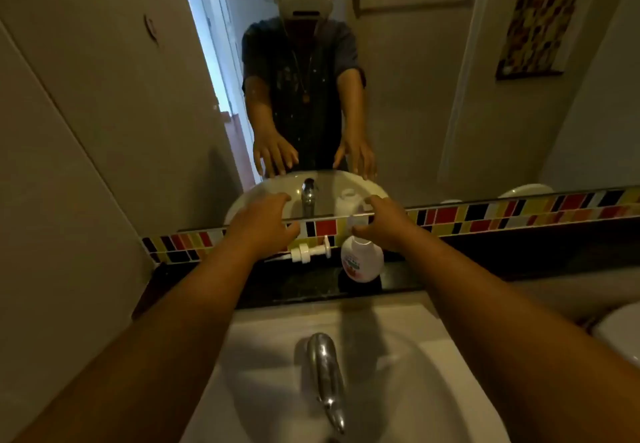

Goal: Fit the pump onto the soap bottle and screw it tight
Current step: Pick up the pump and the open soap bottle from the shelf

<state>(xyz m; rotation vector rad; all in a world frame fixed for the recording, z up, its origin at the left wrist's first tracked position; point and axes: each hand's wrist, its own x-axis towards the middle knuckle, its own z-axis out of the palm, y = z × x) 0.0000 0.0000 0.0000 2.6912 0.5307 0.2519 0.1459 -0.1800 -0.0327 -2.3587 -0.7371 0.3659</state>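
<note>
A white soap bottle [362, 262] with a red and green label stands upright on the dark counter ledge behind the sink, its neck uncapped. The white pump [310, 252] lies on its side just left of the bottle, against the tiled strip. My left hand [263, 226] hovers above and left of the pump, fingers spread, holding nothing. Over the bottle's top, my right hand [386, 223] is stretched out with fingers apart and curled downward, holding nothing. Whether its fingertips touch the bottle I cannot tell.
A white sink [450, 356] with a chrome tap [325, 373] lies below my arms. A mirror [138, 96] fills the wall behind the ledge, above a coloured tile strip [502, 214]. A grey wall closes the left side.
</note>
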